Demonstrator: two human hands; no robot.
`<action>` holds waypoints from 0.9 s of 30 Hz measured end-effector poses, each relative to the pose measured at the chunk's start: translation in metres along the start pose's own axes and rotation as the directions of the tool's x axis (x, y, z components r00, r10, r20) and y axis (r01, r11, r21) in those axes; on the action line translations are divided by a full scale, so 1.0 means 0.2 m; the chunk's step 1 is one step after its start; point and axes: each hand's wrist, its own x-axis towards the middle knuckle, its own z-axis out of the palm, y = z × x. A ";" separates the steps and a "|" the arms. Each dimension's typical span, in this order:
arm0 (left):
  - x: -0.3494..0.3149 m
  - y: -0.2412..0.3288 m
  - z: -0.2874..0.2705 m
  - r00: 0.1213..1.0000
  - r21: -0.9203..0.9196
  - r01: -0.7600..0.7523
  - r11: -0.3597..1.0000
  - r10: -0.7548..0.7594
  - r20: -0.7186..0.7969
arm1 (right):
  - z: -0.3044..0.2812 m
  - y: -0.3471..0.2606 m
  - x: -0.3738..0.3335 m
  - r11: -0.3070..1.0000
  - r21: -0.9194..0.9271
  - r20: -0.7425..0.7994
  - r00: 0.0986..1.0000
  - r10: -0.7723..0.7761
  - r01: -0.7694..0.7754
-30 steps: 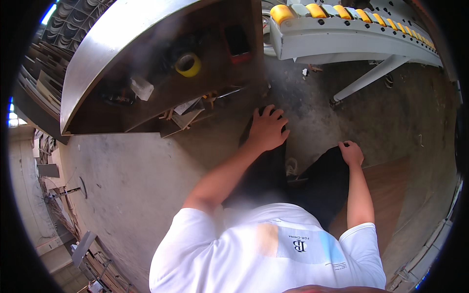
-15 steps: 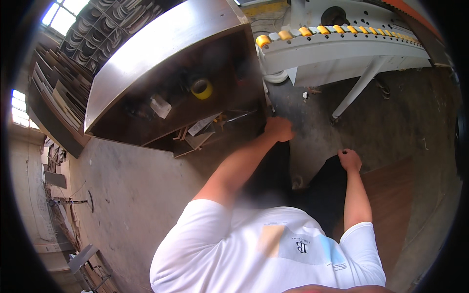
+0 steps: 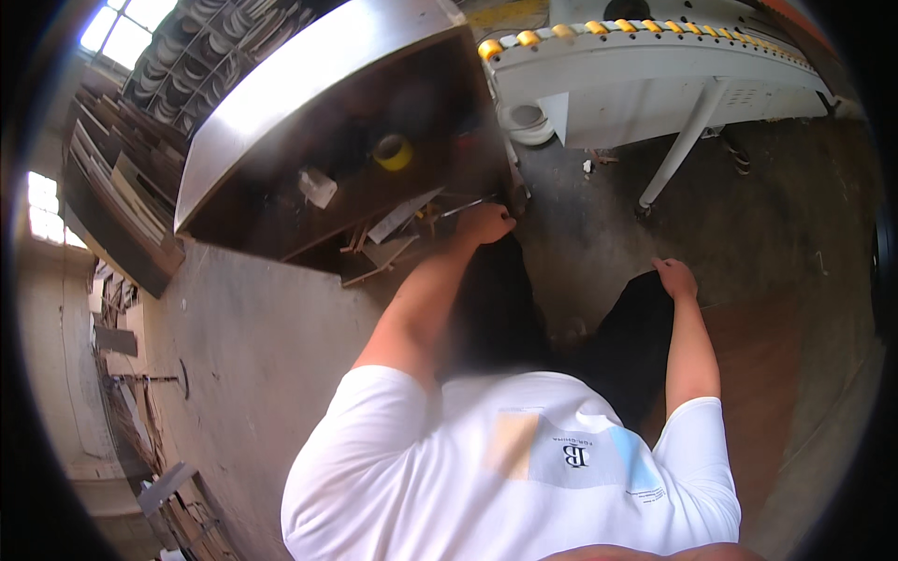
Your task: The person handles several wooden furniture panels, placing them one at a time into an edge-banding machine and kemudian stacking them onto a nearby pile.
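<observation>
Head view: my left hand [image 3: 484, 224] curls at the near edge of the low shelf [image 3: 374, 201], nearest the scrap strips [image 3: 402, 220] lying left-right; my right hand [image 3: 675, 278] rests loosely on my knee [image 3: 645, 309]

A thin metal rod [image 3: 465, 207] lies slanted on the dark lower shelf [image 3: 309, 224] under the steel-topped table, its near end touching the left hand [image 3: 484, 224]. Flat wooden scraps [image 3: 388, 245] lie beside it, overhanging the shelf edge.
</observation>
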 end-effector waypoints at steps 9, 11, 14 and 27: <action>-0.16 -0.19 0.00 0.977 -0.030 0.203 0.979 -0.204 -0.061 | 0.06 -0.07 -0.09 0.993 -0.121 -0.226 0.973 -0.040 0.012; -0.16 -0.23 0.00 0.960 -0.010 0.263 0.965 -0.262 -0.094 | 0.10 -0.03 -0.06 0.996 -0.057 -0.285 0.955 -0.081 0.068; -0.19 -0.19 -0.06 0.964 0.020 0.264 0.964 -0.263 -0.031 | 0.11 0.01 -0.03 0.998 -0.016 -0.290 0.955 -0.055 0.053; -0.23 -0.14 -0.06 0.977 -0.029 0.167 0.986 -0.169 -0.132 | 0.11 -0.01 -0.05 0.999 -0.020 -0.288 0.957 -0.036 0.032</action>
